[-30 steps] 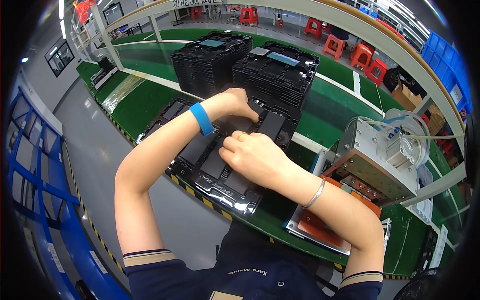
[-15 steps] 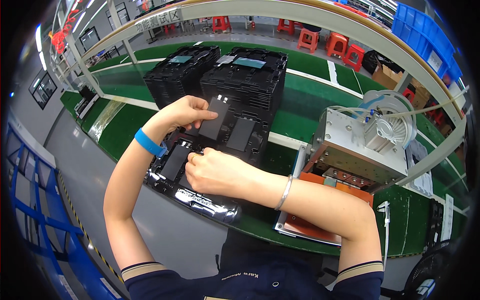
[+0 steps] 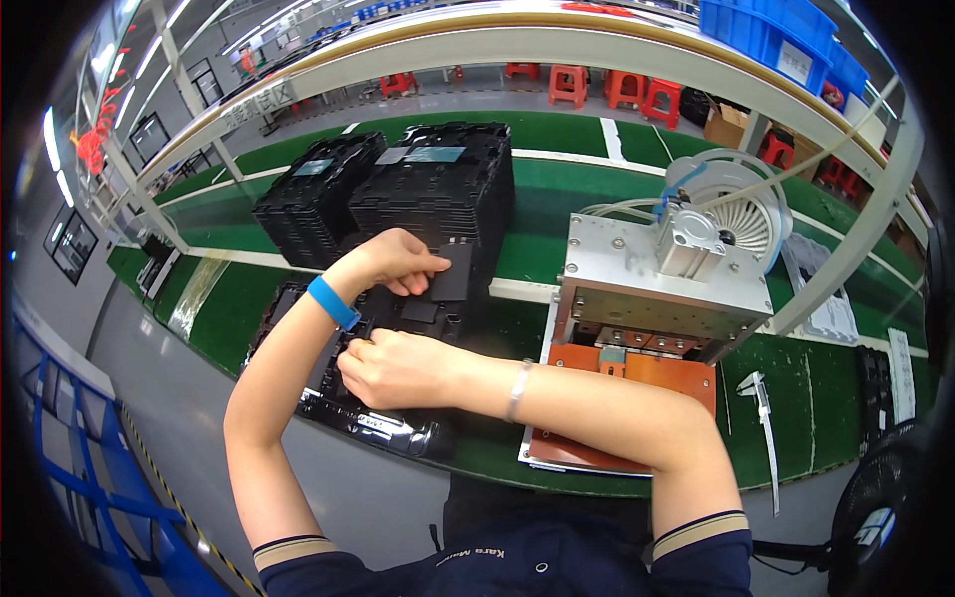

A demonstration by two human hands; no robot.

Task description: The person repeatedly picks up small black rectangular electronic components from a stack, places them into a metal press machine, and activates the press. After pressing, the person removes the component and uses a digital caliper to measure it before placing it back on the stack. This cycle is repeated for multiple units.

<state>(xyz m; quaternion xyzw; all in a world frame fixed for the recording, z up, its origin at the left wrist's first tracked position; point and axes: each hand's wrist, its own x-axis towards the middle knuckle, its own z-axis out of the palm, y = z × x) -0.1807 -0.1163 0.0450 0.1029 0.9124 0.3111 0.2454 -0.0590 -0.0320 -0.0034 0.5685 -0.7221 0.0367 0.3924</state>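
Observation:
My left hand, with a blue band at its wrist, pinches the edge of a flat black pouch cell between thumb and fingers. Small metal tabs show at the cell's far edge. The cell is tilted up over a black plastic tray. Another dark flat cell lies in the tray just below it. Nearer to me, my right hand is closed low over the tray, its fingers curled inward. Whatever those fingertips hold, if anything, is hidden. Glossy clear film covers the tray's near edge.
Two tall stacks of black trays stand behind on the green bench. To the right is a metal press fixture with an orange base plate. A caliper lies beyond it. A black fan stands lower right.
My left hand has carried the pouch cell to the right across the tray. My right hand stays low over the tray, still curled. The whole view has shifted.

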